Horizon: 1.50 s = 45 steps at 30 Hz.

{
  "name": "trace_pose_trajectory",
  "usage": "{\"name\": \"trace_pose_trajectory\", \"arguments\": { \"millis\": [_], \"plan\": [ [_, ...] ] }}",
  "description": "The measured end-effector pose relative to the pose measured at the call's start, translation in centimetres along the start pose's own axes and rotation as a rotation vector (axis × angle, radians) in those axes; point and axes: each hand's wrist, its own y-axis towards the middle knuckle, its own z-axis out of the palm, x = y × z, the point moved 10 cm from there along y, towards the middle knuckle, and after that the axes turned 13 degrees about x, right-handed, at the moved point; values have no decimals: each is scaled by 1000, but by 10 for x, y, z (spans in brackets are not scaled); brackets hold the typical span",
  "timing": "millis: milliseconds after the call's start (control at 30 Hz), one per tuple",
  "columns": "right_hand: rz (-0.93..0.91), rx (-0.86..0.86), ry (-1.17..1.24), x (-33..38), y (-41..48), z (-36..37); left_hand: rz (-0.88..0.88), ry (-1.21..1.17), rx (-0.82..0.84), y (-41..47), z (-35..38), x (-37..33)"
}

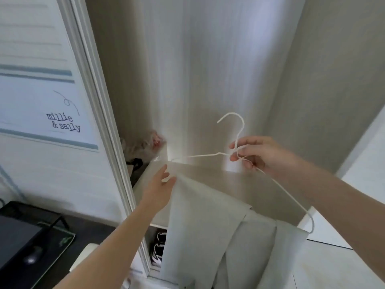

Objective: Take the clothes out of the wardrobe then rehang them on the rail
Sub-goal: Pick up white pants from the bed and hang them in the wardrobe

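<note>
A white wire hanger [237, 130] is held at its neck by my right hand [253, 152], hook pointing up, inside the open wardrobe. A pale grey garment [210, 226] hangs from the hanger and drapes down over the shelf edge. My left hand [159, 185] pinches the garment's upper left corner near the hanger's left end. The hanger's right arm runs down past my right wrist to its curved end [310, 223]. No rail is in view.
The wardrobe's pale back wall [208, 69] and shelf [208, 174] fill the middle. A fluffy item [143, 144] and a dark strap lie at the shelf's left corner. Shoes [159, 249] sit below. A white door frame [100, 113] and dark desk [31, 236] are on the left.
</note>
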Motion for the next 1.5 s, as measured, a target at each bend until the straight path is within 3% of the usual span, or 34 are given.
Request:
{"name": "trace_pose_trajectory", "arguments": {
  "millis": [133,400,767,1000,1200,1500],
  "plan": [
    [-23,107,276,56,17,4,110,113,100,23,-10,-64],
    [-175,169,306,170,64,2,371,113,202,8,-52,-227],
    [-390,175,290,298,162,-14,350,50,239,27,-113,-355],
    [-499,284,214,386,229,-23,544,306,-187,53,-171,-443],
    [-534,317,144,450,285,-31,588,630,-551,74,-211,-510],
    [-645,437,143,546,350,-35,563,830,-873,83,-257,-605]
  ]
}}
